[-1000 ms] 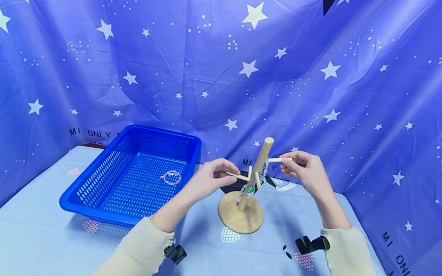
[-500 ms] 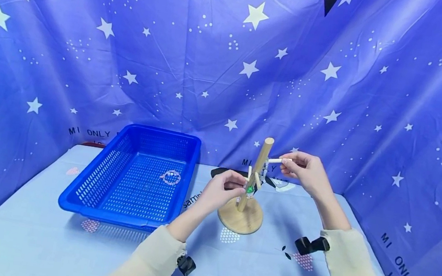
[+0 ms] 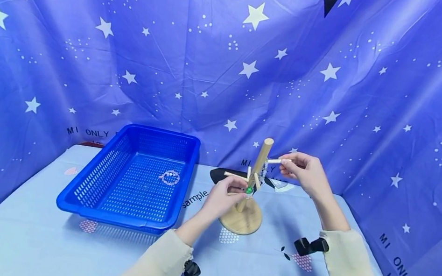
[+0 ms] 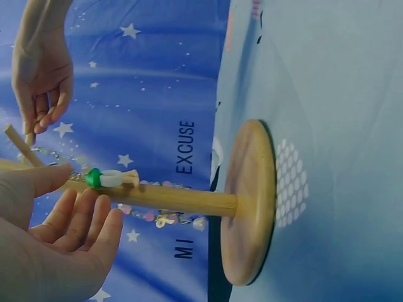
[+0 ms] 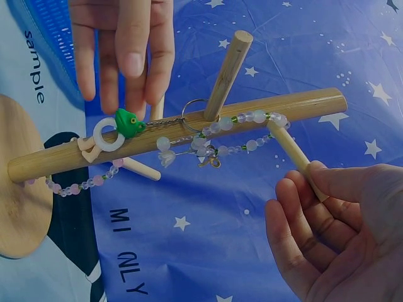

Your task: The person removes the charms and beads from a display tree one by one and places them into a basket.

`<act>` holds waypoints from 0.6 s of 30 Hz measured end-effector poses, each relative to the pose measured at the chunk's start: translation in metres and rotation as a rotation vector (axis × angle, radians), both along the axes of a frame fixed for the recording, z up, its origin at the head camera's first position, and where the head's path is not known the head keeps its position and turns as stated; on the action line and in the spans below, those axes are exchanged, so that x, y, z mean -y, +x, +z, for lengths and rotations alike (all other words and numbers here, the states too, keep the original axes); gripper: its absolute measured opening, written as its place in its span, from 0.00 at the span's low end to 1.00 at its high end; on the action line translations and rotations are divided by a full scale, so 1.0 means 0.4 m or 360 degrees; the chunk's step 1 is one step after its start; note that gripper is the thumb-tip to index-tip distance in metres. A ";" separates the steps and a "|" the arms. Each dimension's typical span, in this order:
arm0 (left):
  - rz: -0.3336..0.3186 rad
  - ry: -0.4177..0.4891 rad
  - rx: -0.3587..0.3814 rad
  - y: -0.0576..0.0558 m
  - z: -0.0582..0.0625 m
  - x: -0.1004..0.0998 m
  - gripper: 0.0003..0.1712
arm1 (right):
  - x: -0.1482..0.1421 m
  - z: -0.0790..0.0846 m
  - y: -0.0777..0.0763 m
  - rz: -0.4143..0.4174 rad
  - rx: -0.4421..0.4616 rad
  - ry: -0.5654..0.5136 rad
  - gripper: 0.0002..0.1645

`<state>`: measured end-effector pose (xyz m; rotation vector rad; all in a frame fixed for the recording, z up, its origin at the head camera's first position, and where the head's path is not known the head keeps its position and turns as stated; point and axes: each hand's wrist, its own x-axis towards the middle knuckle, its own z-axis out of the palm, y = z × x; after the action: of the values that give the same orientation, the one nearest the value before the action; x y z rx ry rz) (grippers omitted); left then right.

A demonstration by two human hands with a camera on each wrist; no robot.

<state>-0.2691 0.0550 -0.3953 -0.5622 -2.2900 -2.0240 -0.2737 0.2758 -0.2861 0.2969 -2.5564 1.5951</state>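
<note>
A wooden stand (image 3: 261, 158) with a round base and several pegs stands upright on the table. My right hand (image 3: 305, 171) pinches the tip of one peg (image 5: 291, 146) between thumb and fingers. A bracelet (image 5: 252, 117) of clear and green beads hangs on that peg, near the post. From another peg hangs a keychain with a green frog head (image 5: 129, 123) and a white ring. My left hand (image 3: 224, 195) is beside the post at the frog, its fingers loosely extended. A pink beaded bracelet (image 5: 77, 189) hangs lower, behind the post.
To the left of the stand is a blue perforated basket (image 3: 116, 218) with a beaded bracelet (image 3: 170, 178) lying in it. A starry blue curtain (image 3: 214, 61) hangs behind and beside the table, which has a light blue cloth (image 3: 236, 272).
My left hand has left the tip of the left peg and moved right and down to the frog keychain. The right hand stays at its peg.
</note>
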 end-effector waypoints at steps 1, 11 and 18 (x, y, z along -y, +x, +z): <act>0.0013 -0.0001 0.0004 0.000 -0.001 -0.002 0.15 | 0.000 0.000 0.000 0.0002 0.0000 -0.0003 0.20; 0.0150 -0.0016 -0.0051 0.002 -0.017 -0.028 0.14 | 0.002 0.000 0.000 -0.0001 -0.0006 -0.0013 0.20; 0.0259 -0.0041 -0.0085 0.006 -0.032 -0.047 0.13 | 0.001 -0.003 0.000 0.0000 -0.0012 -0.0013 0.21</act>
<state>-0.2665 0.0740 -0.4082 -0.4103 -2.2538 -1.8853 -0.2737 0.2756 -0.2872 0.3018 -2.5439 1.6006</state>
